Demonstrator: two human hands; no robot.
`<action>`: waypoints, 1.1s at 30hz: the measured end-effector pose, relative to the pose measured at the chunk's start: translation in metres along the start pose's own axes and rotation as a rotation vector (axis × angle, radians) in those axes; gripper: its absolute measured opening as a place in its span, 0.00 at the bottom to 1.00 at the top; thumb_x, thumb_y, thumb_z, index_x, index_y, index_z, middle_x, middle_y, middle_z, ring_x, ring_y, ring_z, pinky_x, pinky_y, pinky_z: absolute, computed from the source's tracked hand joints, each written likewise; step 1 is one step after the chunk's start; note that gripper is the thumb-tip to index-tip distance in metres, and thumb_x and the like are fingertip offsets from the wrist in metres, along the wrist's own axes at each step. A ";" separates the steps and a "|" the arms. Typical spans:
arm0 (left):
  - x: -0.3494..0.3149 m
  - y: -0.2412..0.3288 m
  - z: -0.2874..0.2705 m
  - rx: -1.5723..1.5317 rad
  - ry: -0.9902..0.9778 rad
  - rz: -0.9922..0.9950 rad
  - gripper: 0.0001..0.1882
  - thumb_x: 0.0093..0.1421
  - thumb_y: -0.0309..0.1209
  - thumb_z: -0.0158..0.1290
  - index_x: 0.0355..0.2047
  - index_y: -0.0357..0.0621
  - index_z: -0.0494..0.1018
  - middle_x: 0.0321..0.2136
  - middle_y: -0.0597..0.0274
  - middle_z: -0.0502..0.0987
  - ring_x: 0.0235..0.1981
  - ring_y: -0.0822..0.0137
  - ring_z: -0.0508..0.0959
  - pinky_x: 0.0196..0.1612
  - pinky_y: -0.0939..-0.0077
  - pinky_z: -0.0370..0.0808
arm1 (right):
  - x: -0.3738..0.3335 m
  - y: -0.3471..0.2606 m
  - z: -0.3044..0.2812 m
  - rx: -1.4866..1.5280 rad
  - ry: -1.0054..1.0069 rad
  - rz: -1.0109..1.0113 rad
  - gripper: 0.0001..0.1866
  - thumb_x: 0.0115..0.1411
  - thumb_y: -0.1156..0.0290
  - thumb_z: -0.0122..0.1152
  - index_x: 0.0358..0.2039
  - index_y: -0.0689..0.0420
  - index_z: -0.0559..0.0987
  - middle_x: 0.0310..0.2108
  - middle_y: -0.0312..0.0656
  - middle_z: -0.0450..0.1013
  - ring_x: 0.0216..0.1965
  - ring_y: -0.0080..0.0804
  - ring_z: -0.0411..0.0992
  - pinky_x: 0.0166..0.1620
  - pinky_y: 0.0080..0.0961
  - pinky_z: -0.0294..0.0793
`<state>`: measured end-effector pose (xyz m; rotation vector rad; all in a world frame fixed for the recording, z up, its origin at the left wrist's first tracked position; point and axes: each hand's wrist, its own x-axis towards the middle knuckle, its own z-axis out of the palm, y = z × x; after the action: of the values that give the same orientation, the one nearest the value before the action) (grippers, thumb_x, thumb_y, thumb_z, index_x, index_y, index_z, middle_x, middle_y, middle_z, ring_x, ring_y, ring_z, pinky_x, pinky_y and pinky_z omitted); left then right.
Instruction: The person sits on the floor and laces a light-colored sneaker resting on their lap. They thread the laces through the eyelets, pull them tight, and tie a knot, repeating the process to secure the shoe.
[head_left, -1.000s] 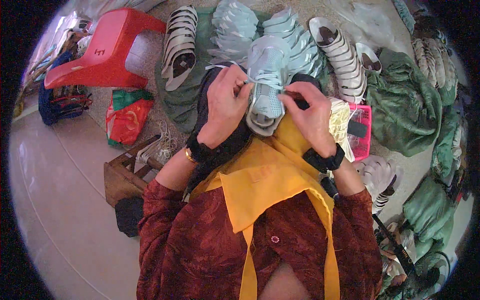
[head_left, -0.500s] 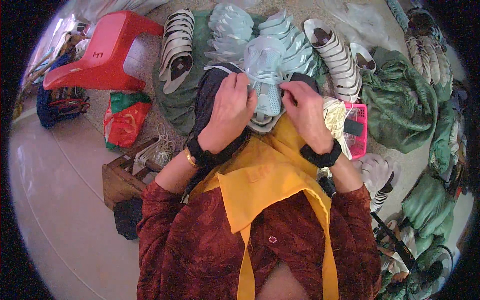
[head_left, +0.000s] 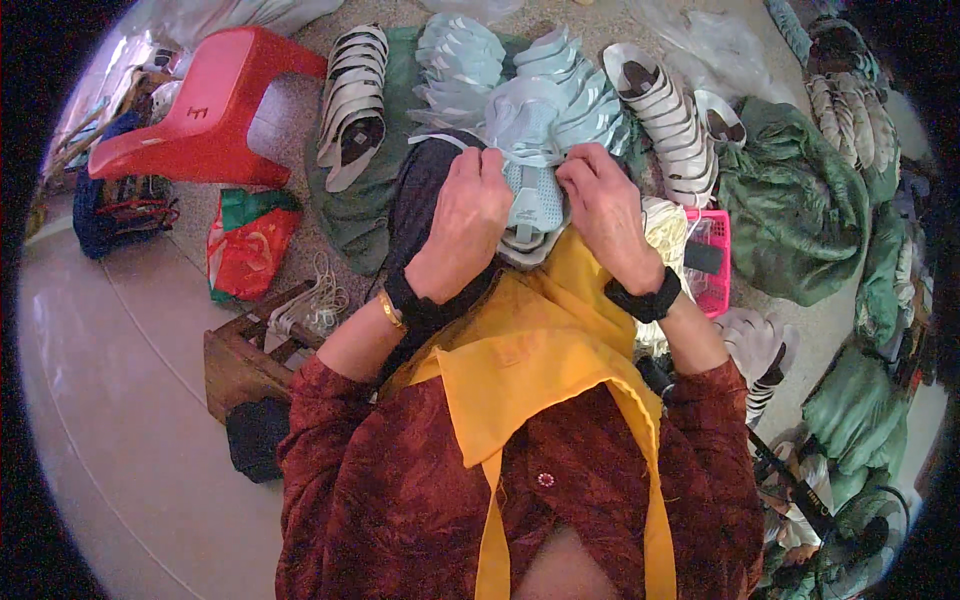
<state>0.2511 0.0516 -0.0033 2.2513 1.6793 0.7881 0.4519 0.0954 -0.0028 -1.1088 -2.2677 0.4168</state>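
Note:
A light-blue shoe upper [head_left: 538, 205] lies across my lap, its toe toward me, between my two hands. My left hand [head_left: 466, 218] is closed in a pinch at the upper's left edge, with a pale shoelace [head_left: 438, 138] trailing out beyond it to the left. On the other side, my right hand [head_left: 606, 212] pinches the same lace near the lacing holes, thumb and forefinger together. Between them the lace crosses the upper just below its tongue. The exact grip of the fingertips is partly hidden. A yellow apron [head_left: 540, 370] covers my front.
Beyond the upper are piles of light-blue uppers [head_left: 460, 62], flanked by rows of white uppers [head_left: 352, 100] on green cloth. A red plastic chair [head_left: 205, 100] stands at left, above a wooden stool [head_left: 240, 365] holding white laces. To the right sits a pink basket [head_left: 712, 285].
My right hand has moved slightly up and inward, its fingers straighter. My left hand stays pinched in nearly the same place. The upper remains on my lap.

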 end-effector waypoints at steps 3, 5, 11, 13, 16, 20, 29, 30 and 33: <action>-0.001 -0.001 0.002 -0.089 0.073 -0.026 0.10 0.58 0.19 0.49 0.39 0.33 0.64 0.32 0.41 0.68 0.35 0.39 0.71 0.39 0.49 0.71 | 0.000 -0.026 -0.010 0.084 0.068 -0.022 0.08 0.56 0.82 0.58 0.37 0.60 0.75 0.34 0.48 0.73 0.35 0.51 0.75 0.39 0.41 0.78; -0.001 -0.001 0.002 -0.125 0.115 -0.026 0.10 0.57 0.18 0.49 0.39 0.34 0.64 0.31 0.41 0.68 0.35 0.38 0.72 0.38 0.49 0.71 | -0.002 -0.045 -0.009 0.322 0.039 0.093 0.08 0.56 0.82 0.59 0.37 0.61 0.75 0.34 0.48 0.73 0.34 0.52 0.75 0.38 0.41 0.77; 0.000 -0.007 0.002 -0.230 0.100 -0.075 0.10 0.57 0.17 0.49 0.39 0.33 0.64 0.32 0.40 0.69 0.36 0.37 0.72 0.39 0.48 0.70 | 0.022 -0.041 0.018 0.130 -0.084 0.049 0.09 0.55 0.81 0.60 0.37 0.61 0.77 0.34 0.52 0.72 0.34 0.55 0.76 0.36 0.45 0.77; 0.000 -0.008 0.005 -0.254 0.123 -0.095 0.09 0.57 0.17 0.49 0.38 0.34 0.64 0.32 0.40 0.70 0.36 0.37 0.72 0.39 0.48 0.71 | 0.026 -0.038 0.027 -0.002 -0.148 0.043 0.09 0.53 0.80 0.60 0.36 0.61 0.76 0.33 0.52 0.72 0.34 0.56 0.75 0.36 0.45 0.76; 0.001 -0.005 0.000 -0.281 0.120 -0.157 0.09 0.57 0.18 0.49 0.38 0.36 0.64 0.32 0.40 0.71 0.37 0.36 0.73 0.39 0.48 0.71 | 0.029 -0.034 0.029 0.013 -0.164 0.001 0.07 0.51 0.79 0.60 0.33 0.62 0.75 0.32 0.53 0.71 0.33 0.57 0.75 0.35 0.46 0.76; 0.003 -0.001 -0.004 -0.296 0.139 -0.183 0.09 0.57 0.18 0.50 0.38 0.38 0.65 0.32 0.41 0.73 0.36 0.36 0.75 0.38 0.48 0.71 | 0.034 -0.034 0.031 -0.026 -0.224 0.060 0.07 0.52 0.78 0.59 0.33 0.63 0.75 0.33 0.54 0.73 0.33 0.57 0.76 0.35 0.46 0.77; 0.004 -0.005 -0.002 -0.264 0.133 -0.150 0.09 0.57 0.18 0.51 0.37 0.38 0.65 0.31 0.40 0.74 0.36 0.35 0.75 0.35 0.48 0.72 | 0.039 -0.039 0.024 -0.177 -0.318 0.002 0.11 0.50 0.77 0.62 0.35 0.65 0.75 0.33 0.55 0.74 0.33 0.53 0.79 0.35 0.43 0.79; 0.005 -0.005 -0.003 -0.273 0.118 -0.158 0.09 0.57 0.18 0.51 0.37 0.38 0.65 0.30 0.40 0.74 0.36 0.35 0.75 0.35 0.48 0.72 | 0.039 -0.044 0.025 -0.200 -0.304 -0.012 0.11 0.50 0.76 0.62 0.35 0.65 0.75 0.33 0.55 0.74 0.33 0.53 0.79 0.34 0.43 0.79; 0.008 -0.006 -0.006 -0.290 0.084 -0.182 0.09 0.57 0.18 0.51 0.37 0.38 0.65 0.30 0.40 0.74 0.36 0.35 0.75 0.35 0.48 0.72 | 0.042 -0.042 0.025 -0.174 -0.309 0.023 0.11 0.51 0.76 0.62 0.34 0.65 0.75 0.32 0.55 0.74 0.33 0.53 0.78 0.35 0.43 0.80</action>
<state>0.2446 0.0602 0.0012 1.8681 1.6544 1.0192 0.3898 0.1021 0.0134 -1.2288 -2.6038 0.4313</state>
